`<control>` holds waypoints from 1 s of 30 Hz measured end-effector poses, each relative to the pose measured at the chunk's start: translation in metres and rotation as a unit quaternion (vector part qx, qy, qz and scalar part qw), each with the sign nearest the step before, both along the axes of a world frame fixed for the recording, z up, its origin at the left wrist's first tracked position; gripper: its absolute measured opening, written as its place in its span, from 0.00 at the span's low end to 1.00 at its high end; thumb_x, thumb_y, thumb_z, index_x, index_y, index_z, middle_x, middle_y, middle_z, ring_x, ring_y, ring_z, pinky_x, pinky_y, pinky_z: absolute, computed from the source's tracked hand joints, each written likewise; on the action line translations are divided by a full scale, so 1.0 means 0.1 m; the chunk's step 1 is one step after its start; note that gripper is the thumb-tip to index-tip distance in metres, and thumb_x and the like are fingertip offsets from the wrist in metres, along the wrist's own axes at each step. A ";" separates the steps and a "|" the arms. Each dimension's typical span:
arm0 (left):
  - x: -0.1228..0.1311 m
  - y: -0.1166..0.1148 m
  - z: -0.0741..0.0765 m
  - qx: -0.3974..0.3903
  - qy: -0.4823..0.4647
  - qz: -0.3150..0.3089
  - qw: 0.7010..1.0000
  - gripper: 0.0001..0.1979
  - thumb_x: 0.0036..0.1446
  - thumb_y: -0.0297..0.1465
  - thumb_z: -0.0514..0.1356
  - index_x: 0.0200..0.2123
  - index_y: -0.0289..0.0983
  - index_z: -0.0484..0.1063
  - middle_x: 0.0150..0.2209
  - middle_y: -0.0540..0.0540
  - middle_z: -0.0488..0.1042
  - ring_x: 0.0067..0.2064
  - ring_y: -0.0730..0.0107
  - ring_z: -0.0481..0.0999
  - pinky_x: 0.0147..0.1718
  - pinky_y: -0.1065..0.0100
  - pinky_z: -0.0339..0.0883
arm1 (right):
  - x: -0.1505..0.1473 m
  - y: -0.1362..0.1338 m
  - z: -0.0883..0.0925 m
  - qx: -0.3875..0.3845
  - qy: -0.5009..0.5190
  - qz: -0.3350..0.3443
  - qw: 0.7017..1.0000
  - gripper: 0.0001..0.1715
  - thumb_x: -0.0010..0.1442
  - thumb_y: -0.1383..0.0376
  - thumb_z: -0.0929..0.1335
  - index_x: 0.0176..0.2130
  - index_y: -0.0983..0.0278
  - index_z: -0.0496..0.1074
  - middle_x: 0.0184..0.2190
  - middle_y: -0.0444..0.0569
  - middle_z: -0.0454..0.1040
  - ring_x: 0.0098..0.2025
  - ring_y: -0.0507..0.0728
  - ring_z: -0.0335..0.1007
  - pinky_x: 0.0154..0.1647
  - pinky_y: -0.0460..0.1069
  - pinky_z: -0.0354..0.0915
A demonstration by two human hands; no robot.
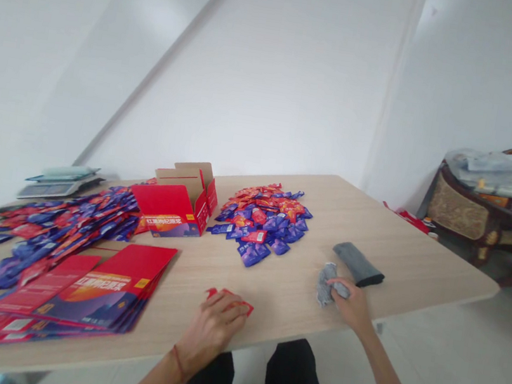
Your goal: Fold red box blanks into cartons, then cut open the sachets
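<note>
Red sachet (239, 304), a single one, lies on the near edge of the wooden counter (299, 288) at 6 o'clock, mostly under the left hand (213, 327). That hand's fingers are bent down onto it; whether they pinch it or only press it I cannot tell. The right hand (351, 304), at 4 o'clock, has its fingers curled together on one crumpled grey cloth (327, 281). Just beyond that cloth, at 3 o'clock, lies a second, darker grey folded cloth (358, 264), so two cloths in all.

One heap of small red and purple sachets (265, 221) sits past the middle of the counter at 12 o'clock, too many to count. Beside it at 11 o'clock stands one open red carton (175, 206), flaps up. At 8 o'clock is one stack of flat red cartons (82, 291), fanned out; the exact number is not clear. Behind the stack, from 9 to 10 o'clock, spreads a long drift of purple and red sachet strips (51, 227). One scale (59, 183) stands at the far left edge. Off the counter at 2 o'clock, one chair (466, 217) carries plastic bags (495, 169).
</note>
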State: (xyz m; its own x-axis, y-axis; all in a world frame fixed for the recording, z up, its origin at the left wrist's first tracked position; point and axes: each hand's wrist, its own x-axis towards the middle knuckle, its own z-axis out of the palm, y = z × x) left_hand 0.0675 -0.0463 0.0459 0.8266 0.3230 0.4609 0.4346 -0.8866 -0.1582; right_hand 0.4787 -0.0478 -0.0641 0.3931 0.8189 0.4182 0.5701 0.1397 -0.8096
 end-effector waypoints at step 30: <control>-0.88 0.56 -1.01 -0.095 -0.084 0.266 0.956 0.32 0.72 0.45 0.55 0.72 0.33 0.61 0.69 0.33 0.69 0.70 0.47 0.68 0.67 0.49 0.66 | 0.17 0.00 -0.17 -0.046 -0.045 -0.038 0.997 0.19 0.52 0.50 0.69 0.37 0.57 0.84 0.42 0.51 0.85 0.50 0.68 0.82 0.52 0.57 0.75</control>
